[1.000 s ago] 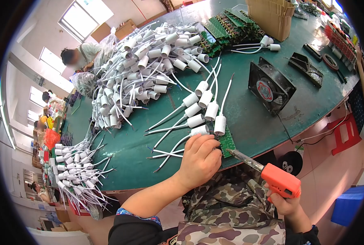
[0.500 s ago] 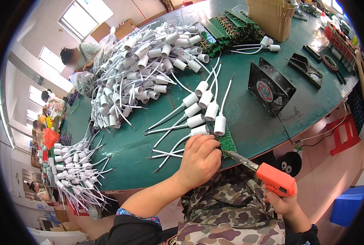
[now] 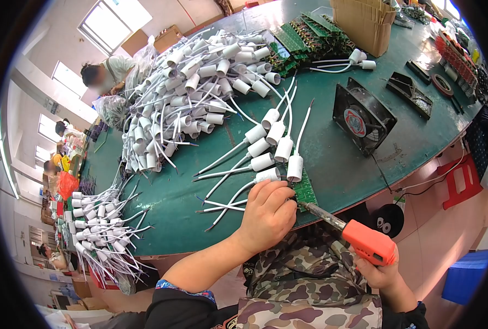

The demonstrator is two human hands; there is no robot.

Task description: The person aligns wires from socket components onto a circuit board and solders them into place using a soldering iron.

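My right hand [image 3: 379, 268] is wrapped round the handle of a red soldering iron [image 3: 369, 241], whose metal tip meets the near part of a green circuit board [image 3: 304, 192]. Beside the board my left hand [image 3: 268, 214] has its fingers closed at a white lamp holder [image 3: 268, 175]; what lies between the fingertips is hidden. Several more white holders [image 3: 295, 167] with wires stand or lie along the board's left and far sides.
A large heap of white holders [image 3: 192, 82] fills the back left, with a smaller pile [image 3: 104, 225] at the left edge. A black fan [image 3: 363, 116] stands to the right. Behind are stacked boards [image 3: 304, 41] and a cardboard box [image 3: 363, 24]. A person [image 3: 109, 74] sits across the table.
The soldering iron and my right hand have shifted slightly to the left, with the tip a little further left on the board. My left hand has stayed in place.
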